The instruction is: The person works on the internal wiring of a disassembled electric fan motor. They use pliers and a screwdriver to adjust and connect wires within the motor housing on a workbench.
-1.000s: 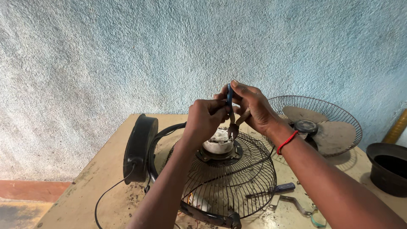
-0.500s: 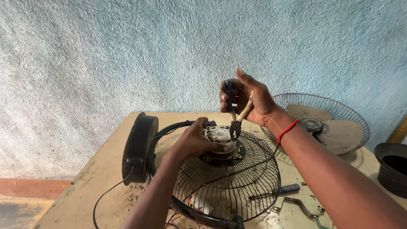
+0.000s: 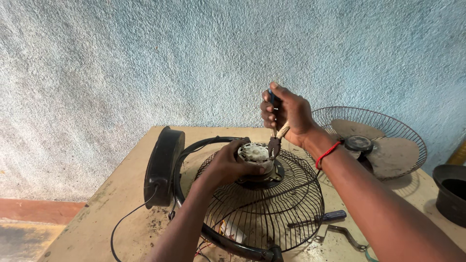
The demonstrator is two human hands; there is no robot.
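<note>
A black wire fan guard (image 3: 272, 213) lies on the wooden table (image 3: 121, 184), with a pale fan motor (image 3: 255, 154) standing at its centre. My left hand (image 3: 225, 165) grips the side of that motor. My right hand (image 3: 286, 111) is above it, closed around the handles of pliers (image 3: 274, 140), whose jaws point down and touch the top right of the motor. A red band circles my right wrist. A black fan base (image 3: 162, 165) stands on edge at the left of the guard.
A second wire guard holding fan blades (image 3: 374, 140) rests at the back right. A black pot-like part (image 3: 451, 191) sits at the right edge. A screwdriver (image 3: 320, 219) and a metal tool (image 3: 342, 233) lie by the guard. A black cable (image 3: 124, 223) trails left.
My left hand dropped from the pliers down onto the motor and now grips it. My right hand kept the pliers and lowered their jaws to the motor's top.
</note>
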